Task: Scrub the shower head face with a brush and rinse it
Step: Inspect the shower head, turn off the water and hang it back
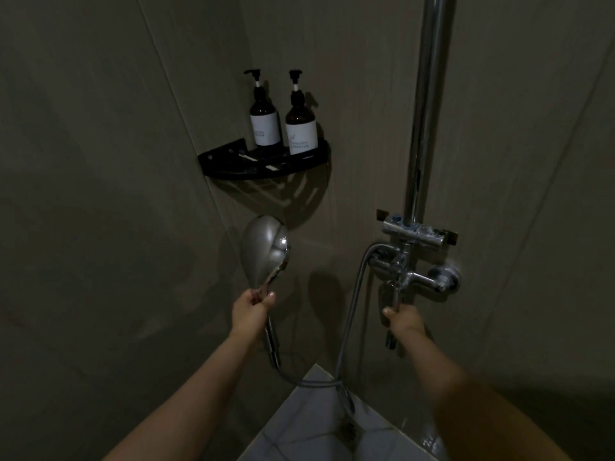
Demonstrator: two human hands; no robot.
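Brushed-steel oval shower head (264, 251), gripped at its handle by the left hand (252, 309), hangs just below the black corner shelf (266, 164); the right hand (403, 319) grasps the chrome mixer lever (396, 296). Open it gently, face angled away from yourself, to avoid splashing.

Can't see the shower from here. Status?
Left hand grips shower head handle. Right hand grips tap lever. No brush in view. Nothing blocking.
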